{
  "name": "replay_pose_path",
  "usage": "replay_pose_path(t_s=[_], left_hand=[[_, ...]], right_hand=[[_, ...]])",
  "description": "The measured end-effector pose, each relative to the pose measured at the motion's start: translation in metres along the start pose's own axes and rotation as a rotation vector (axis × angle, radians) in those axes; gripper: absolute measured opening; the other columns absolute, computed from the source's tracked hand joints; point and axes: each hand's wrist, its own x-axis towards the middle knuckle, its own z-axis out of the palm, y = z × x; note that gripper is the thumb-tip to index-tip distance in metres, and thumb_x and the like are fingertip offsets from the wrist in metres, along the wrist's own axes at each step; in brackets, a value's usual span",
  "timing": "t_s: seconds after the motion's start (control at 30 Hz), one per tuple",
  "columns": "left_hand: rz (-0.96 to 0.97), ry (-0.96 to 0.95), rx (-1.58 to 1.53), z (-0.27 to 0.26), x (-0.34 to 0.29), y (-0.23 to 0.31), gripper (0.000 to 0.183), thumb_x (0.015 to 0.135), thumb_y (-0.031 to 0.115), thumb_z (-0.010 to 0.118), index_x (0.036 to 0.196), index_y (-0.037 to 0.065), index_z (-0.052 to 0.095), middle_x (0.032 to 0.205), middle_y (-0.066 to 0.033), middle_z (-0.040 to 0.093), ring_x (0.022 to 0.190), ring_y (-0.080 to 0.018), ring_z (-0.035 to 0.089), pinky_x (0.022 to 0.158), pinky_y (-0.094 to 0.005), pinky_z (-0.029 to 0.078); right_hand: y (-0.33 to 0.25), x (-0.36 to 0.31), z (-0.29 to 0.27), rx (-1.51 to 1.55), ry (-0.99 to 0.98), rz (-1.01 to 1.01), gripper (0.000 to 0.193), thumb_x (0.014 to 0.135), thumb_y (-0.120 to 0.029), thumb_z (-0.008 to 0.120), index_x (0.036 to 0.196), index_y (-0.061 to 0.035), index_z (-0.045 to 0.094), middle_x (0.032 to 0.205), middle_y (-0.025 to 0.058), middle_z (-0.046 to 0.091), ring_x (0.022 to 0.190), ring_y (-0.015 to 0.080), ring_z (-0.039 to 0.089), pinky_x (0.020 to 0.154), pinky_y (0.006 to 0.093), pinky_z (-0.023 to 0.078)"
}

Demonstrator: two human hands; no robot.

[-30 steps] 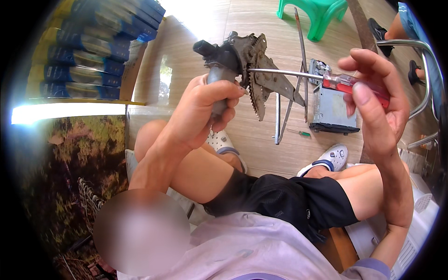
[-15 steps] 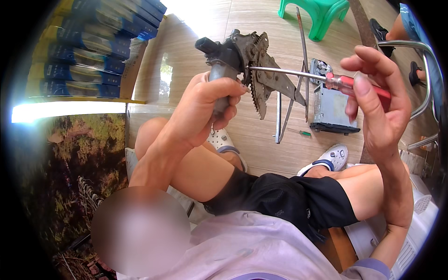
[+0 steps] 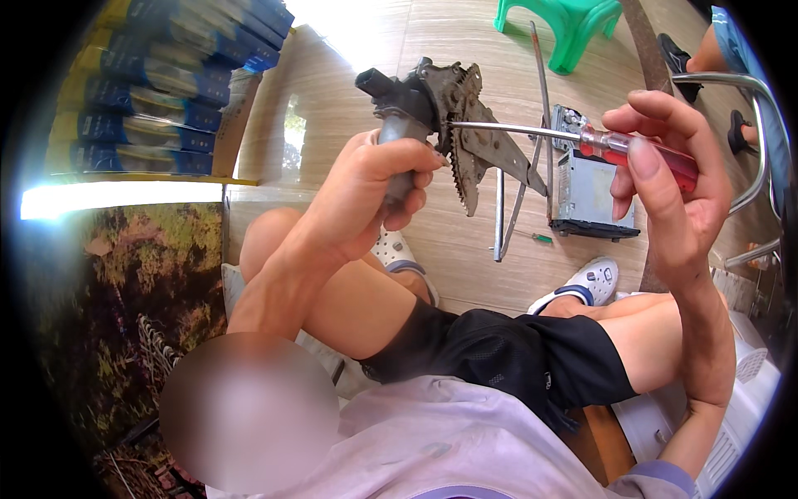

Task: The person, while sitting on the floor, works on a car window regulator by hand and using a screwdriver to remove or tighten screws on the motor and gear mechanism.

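My left hand [image 3: 357, 187] grips a window regulator by its grey cylindrical motor [image 3: 399, 137], holding it up above the floor. A black connector housing and rusty metal arms with a toothed sector gear [image 3: 465, 141] extend from the motor. My right hand [image 3: 673, 166] has a screwdriver [image 3: 611, 147] by its red, partly clear handle, thumb on the near side and fingers loosely round it. The blade lies nearly level, pointing left. Its tip meets the regulator beside the gear and motor; whether it sits in a screw is too small to tell.
On the floor beyond are a silver box-shaped device [image 3: 592, 191], long metal arms [image 3: 540, 75], a small green piece [image 3: 542, 238] and a green plastic stool [image 3: 573, 25]. Stacked blue-and-yellow boxes [image 3: 150, 125] stand at left. A person's legs [image 3: 706, 50] and a metal-framed chair [image 3: 756, 125] are at right.
The regulator has shifted slightly right and down in my left hand. My right fingers have shifted a little on the screwdriver handle, and its tip remains at the regulator.
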Motion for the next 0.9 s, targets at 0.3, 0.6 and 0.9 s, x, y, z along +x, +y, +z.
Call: replay_pose_path(t_s=[0.3, 0.6, 0.9], left_hand=[[-0.009, 0.007, -0.010, 0.000, -0.001, 0.000, 0.014, 0.082, 0.014, 0.066, 0.074, 0.008, 0.057, 0.067, -0.0003, 0.055, 0.050, -0.0078, 0.052, 0.039, -0.0226, 0.032], [-0.022, 0.007, -0.013, -0.001, -0.003, -0.003, 0.015, 0.082, 0.015, 0.067, 0.074, 0.008, 0.056, 0.068, -0.0001, 0.055, 0.051, -0.0080, 0.052, 0.040, -0.0229, 0.032], [-0.038, 0.034, 0.006, 0.001, -0.003, -0.001, 0.017, 0.082, 0.016, 0.066, 0.072, 0.010, 0.055, 0.067, 0.0008, 0.054, 0.053, -0.0079, 0.052, 0.041, -0.0231, 0.031]], right_hand=[[0.009, 0.001, -0.002, -0.065, -0.011, -0.182, 0.041, 0.096, -0.014, 0.059, 0.133, 0.0022, 0.050, 0.115, 0.0166, 0.064, 0.071, 0.0085, 0.057, 0.060, 0.0223, 0.049], [0.015, 0.005, 0.000, -0.221, 0.035, -0.323, 0.036, 0.099, -0.017, 0.057, 0.129, 0.0026, 0.054, 0.112, 0.0141, 0.066, 0.066, 0.0072, 0.055, 0.056, 0.0221, 0.048], [0.018, 0.008, -0.007, -0.182, -0.020, -0.239, 0.029, 0.100, -0.018, 0.057, 0.121, 0.0026, 0.060, 0.108, 0.0112, 0.067, 0.067, 0.0071, 0.056, 0.057, 0.0216, 0.047]])
